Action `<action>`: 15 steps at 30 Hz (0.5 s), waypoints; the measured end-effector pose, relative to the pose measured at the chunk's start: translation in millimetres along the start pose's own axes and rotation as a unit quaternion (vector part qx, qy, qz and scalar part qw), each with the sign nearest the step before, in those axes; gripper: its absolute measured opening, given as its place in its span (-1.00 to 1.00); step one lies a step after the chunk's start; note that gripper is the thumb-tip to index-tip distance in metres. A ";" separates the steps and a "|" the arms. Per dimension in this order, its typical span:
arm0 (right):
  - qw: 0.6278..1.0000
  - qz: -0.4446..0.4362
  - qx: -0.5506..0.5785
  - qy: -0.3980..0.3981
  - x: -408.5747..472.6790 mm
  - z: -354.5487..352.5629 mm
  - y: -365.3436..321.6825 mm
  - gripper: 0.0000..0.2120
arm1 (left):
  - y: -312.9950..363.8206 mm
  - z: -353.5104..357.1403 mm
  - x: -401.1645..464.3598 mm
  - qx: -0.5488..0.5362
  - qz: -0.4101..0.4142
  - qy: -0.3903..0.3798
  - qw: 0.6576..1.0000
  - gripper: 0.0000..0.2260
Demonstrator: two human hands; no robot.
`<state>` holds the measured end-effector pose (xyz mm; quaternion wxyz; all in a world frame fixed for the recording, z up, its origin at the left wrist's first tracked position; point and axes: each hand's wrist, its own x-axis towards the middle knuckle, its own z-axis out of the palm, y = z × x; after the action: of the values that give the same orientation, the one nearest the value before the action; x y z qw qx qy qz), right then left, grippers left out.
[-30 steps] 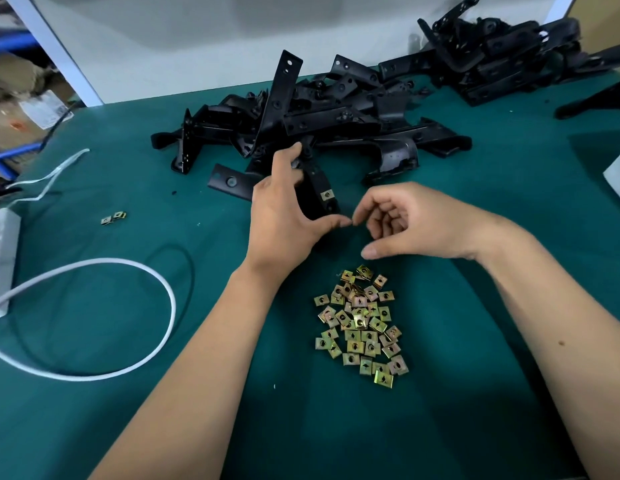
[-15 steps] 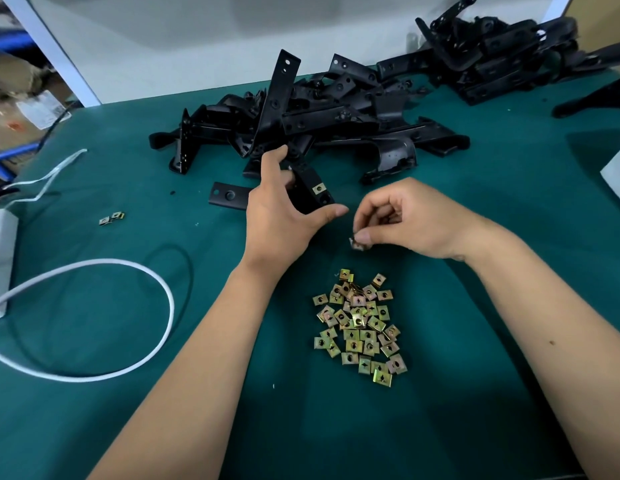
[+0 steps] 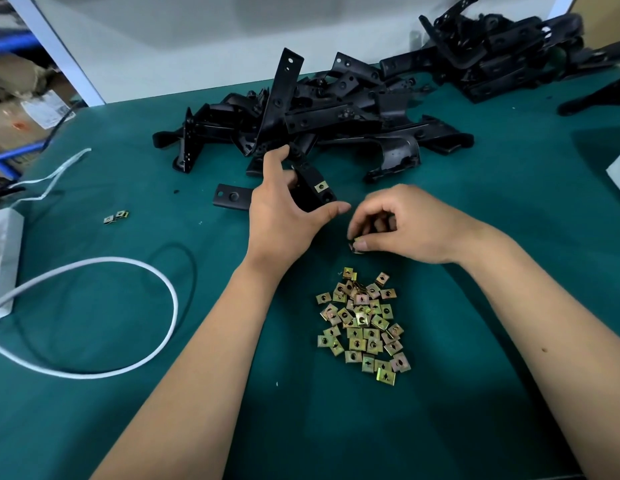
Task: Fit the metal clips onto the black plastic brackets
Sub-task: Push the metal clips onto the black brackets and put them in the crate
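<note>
Left hand curled round black bracket on green worktop, one clip already fitted. Right hand pinches loose clip above clip pile. Clips likely light, stiff, slippery; pinch by flat faces. Bracket rigid; grip mid-body.

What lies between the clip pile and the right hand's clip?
Only bare green mat, in the head view. The right hand pinches a clip just above the pile.

Assembly workshop — green-mat bench, black brackets heap, clips pile, cardboard boxes behind.
</note>
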<state>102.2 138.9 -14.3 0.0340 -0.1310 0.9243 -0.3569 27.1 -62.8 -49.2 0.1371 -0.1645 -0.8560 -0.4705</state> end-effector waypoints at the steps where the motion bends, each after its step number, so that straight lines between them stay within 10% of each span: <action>1: 1.000 0.003 0.002 0.010 0.3 0.7 -0.4 -0.93 | 0.3 -0.4 0.1 0.001 0.000 -0.001 1.000 -0.09; 15: 0.986 -0.016 0.016 0.163 1.9 8.8 -2.5 -0.85 | 3.7 -1.6 -0.8 -0.006 -0.016 -0.012 1.000 -0.07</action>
<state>102.3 130.9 -19.1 -0.1209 -0.0849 0.9095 -0.3886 29.5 -62.5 -45.9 0.1179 -0.1575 -0.8576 -0.4752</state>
